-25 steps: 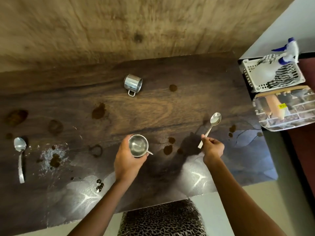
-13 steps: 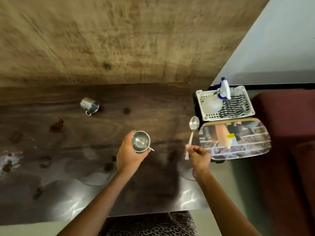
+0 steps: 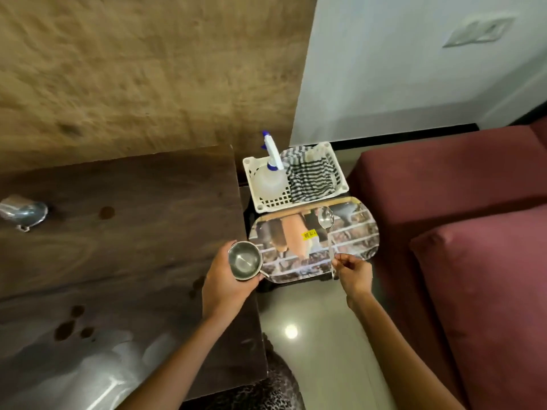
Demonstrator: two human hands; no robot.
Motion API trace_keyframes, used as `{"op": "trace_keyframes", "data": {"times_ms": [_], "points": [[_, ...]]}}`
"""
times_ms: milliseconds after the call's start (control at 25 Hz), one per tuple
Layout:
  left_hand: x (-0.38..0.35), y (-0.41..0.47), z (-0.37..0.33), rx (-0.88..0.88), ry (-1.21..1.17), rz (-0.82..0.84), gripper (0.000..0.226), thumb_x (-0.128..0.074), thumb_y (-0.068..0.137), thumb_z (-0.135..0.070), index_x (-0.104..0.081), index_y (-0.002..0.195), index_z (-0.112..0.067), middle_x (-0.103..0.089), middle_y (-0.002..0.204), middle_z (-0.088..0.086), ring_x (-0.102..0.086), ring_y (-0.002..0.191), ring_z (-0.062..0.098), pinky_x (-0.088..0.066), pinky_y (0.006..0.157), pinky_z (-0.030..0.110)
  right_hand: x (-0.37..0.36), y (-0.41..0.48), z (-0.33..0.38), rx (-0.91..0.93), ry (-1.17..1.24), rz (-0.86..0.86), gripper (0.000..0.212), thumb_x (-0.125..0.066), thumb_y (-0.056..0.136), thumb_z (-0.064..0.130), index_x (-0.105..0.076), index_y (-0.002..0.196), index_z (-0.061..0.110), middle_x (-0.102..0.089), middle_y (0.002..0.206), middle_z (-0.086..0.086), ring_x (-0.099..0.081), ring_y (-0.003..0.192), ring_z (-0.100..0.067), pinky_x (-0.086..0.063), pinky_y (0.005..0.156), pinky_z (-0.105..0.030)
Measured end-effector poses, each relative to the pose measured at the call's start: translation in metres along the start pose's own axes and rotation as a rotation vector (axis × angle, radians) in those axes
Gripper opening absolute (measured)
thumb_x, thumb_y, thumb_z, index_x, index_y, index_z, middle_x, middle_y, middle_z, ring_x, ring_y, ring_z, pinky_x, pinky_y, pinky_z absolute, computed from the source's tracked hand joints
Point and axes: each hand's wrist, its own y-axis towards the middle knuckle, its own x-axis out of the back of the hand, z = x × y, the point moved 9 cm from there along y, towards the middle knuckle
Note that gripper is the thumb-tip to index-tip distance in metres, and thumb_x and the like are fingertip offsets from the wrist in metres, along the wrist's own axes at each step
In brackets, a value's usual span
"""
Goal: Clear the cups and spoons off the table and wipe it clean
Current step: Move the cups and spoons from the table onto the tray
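Steel cup (image 3: 245,259) gripped in the left hand (image 3: 225,284) at the counter (image 3: 124,232) edge, spoon (image 3: 326,224) pinched in the right hand (image 3: 353,272) over the tray (image 3: 367,247). Second cup (image 3: 25,213) and stains (image 3: 107,212) remain; wiping's not started.

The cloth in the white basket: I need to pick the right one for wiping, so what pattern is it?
The cloth has dark and white stripes, seen in the head view beside the spray bottle.

Both forearms are bare and sleeveless. A leopard-print garment (image 3: 266,389) covers the body beside the table (image 3: 124,232) edge.
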Motion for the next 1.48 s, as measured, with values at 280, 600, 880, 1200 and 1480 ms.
{"op": "trace_keyframes", "data": {"times_ms": [280, 600, 880, 1200, 1480], "points": [[-0.068, 0.018, 0.006, -0.016, 0.045, 0.08, 0.073, -0.088, 0.055, -0.024, -0.049, 0.117, -0.029, -0.062, 0.111, -0.008, -0.058, 0.103, 0.014, -0.051, 0.082, 0.038, 0.039, 0.093, 0.002, 0.089, -0.28, -0.086, 0.017, -0.068, 0.083, 0.006, -0.071, 0.098, 0.0, -0.067, 0.092, -0.007, -0.055, 0.084, -0.013, -0.039, 0.078, -0.017], [-0.093, 0.028, 0.022, -0.034, 0.055, 0.103, 0.074, -0.087, 0.056, -0.021, -0.049, 0.119, -0.029, -0.061, 0.112, -0.01, -0.057, 0.104, 0.012, -0.051, 0.083, 0.036, 0.046, 0.142, -0.01, 0.135, -0.363, -0.094, 0.015, -0.072, 0.078, 0.004, -0.073, 0.093, 0.001, -0.07, 0.096, -0.013, -0.064, 0.094, -0.023, -0.049, 0.094, -0.036], [-0.109, 0.043, 0.028, -0.036, 0.101, 0.102, 0.078, -0.086, 0.058, -0.017, -0.046, 0.123, -0.027, -0.058, 0.119, -0.007, -0.052, 0.11, 0.012, -0.046, 0.084, 0.029, 0.043, 0.146, -0.009, 0.251, -0.481, -0.113, 0.02, -0.066, 0.08, 0.002, -0.07, 0.099, 0.001, -0.07, 0.093, -0.016, -0.065, 0.093, -0.026, -0.05, 0.092, -0.035], [-0.138, 0.09, 0.026, -0.068, 0.162, 0.095, 0.082, -0.088, 0.053, -0.029, -0.049, 0.124, -0.019, -0.053, 0.126, 0.001, -0.051, 0.115, 0.02, -0.048, 0.089, 0.037, 0.002, 0.093, 0.012, 0.492, -0.484, -0.151, 0.019, -0.06, 0.085, 0.001, -0.066, 0.103, -0.004, -0.067, 0.101, -0.019, -0.062, 0.092, -0.03, -0.039, 0.075, -0.019], [-0.15, 0.108, 0.031, -0.048, 0.234, 0.062, 0.083, -0.088, 0.052, -0.035, -0.045, 0.118, -0.009, -0.051, 0.122, 0.008, -0.052, 0.11, 0.025, -0.05, 0.081, 0.038, -0.048, 0.062, 0.006, 0.535, -0.406, -0.018, 0.017, -0.056, 0.088, 0.001, -0.068, 0.101, 0.0, -0.065, 0.102, -0.011, -0.055, 0.082, -0.015, -0.044, 0.067, -0.018]]}}
